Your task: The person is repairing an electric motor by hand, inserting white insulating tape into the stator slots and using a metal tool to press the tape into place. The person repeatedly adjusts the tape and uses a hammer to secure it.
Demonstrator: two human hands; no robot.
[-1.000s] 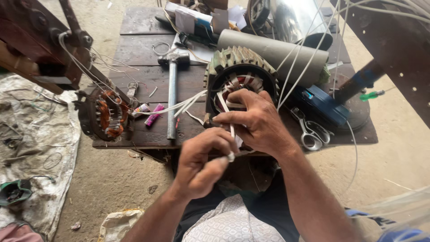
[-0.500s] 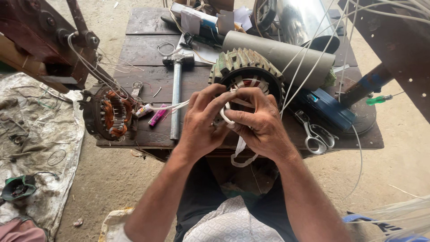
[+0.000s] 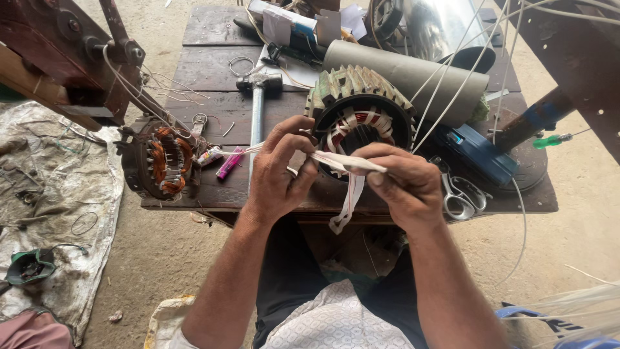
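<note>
Dusty concrete floor (image 3: 568, 213), daylight; dark wooden workbench (image 3: 213, 71); grey cloth (image 3: 58, 194) spread left.

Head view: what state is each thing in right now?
Left hand: pinching white tape strip.
Right hand: gripping the same strip.
Green finned motor stator: on its side, bore facing camera, windings exposed.
Small copper-wound stator: at table edge, untouched.
Steel hammer: lying flat.
Scissors: lying flat.

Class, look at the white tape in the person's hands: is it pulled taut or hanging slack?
Both: the white tape is taut between the left hand and right hand; its tail hangs slack below.
</note>
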